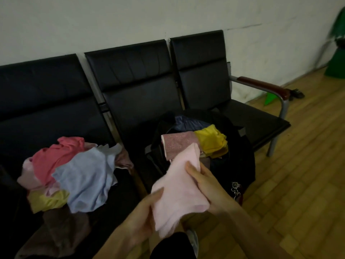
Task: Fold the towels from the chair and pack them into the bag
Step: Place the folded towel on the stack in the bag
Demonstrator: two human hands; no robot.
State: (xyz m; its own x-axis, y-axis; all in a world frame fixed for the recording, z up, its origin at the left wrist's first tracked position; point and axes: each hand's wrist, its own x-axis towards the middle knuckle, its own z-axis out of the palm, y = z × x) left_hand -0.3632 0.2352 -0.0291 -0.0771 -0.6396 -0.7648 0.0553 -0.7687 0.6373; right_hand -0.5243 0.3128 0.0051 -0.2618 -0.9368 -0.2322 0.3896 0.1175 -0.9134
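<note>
A folded pale pink towel (179,187) is held in front of me, its far end over the mouth of the black bag (240,163). My left hand (143,215) grips its near left edge, and my right hand (207,186) grips its right side, thumb on top. Inside the open bag lie a mauve folded towel (177,144), a yellow towel (212,139) and something dark blue (188,122). On the left seat of the black bench (134,86) sits a loose pile: a coral towel (56,157), a light blue towel (87,178), a yellow one (46,200) and a brown one (65,230).
The bench's right seat ends in a metal armrest (265,86) with a brown pad. Wooden floor (298,184) lies to the right. A green object (336,60) stands by the wall at far right. My dark-clothed knee (169,245) is at the bottom.
</note>
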